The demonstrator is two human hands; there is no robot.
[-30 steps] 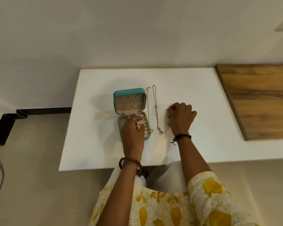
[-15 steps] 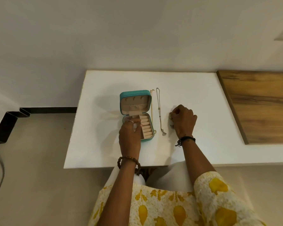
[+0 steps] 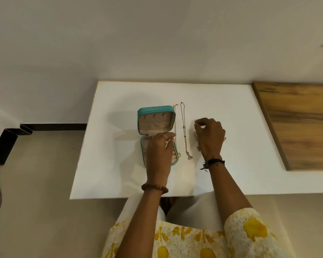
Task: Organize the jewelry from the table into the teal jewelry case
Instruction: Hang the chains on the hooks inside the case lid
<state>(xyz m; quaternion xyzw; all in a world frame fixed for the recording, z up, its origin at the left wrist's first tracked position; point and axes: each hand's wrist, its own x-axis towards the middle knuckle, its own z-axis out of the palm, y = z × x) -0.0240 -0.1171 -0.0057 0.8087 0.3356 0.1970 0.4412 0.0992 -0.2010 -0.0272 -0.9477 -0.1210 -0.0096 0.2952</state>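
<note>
The case (image 3: 156, 125) lies open on the worktop (image 3: 231, 174), two chains (image 3: 184, 131) just right of it. The left hand (image 3: 159, 151) still covers its tray, fingers curled; what it holds is hidden. Right of the chains, the right hand (image 3: 209, 136) has lifted, pinching something small, probably headed for the case.

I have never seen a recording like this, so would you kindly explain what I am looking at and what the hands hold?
There is no robot: a camera on a person's head looks down at their bare hands. On the white table stands an open teal jewelry case, with a gold chain and a darker pendant necklace lying beside it. The left hand is over the case's lower half, pinching something small I cannot identify. The right hand has curled fingers over small pieces; its grip is unclear.
</note>
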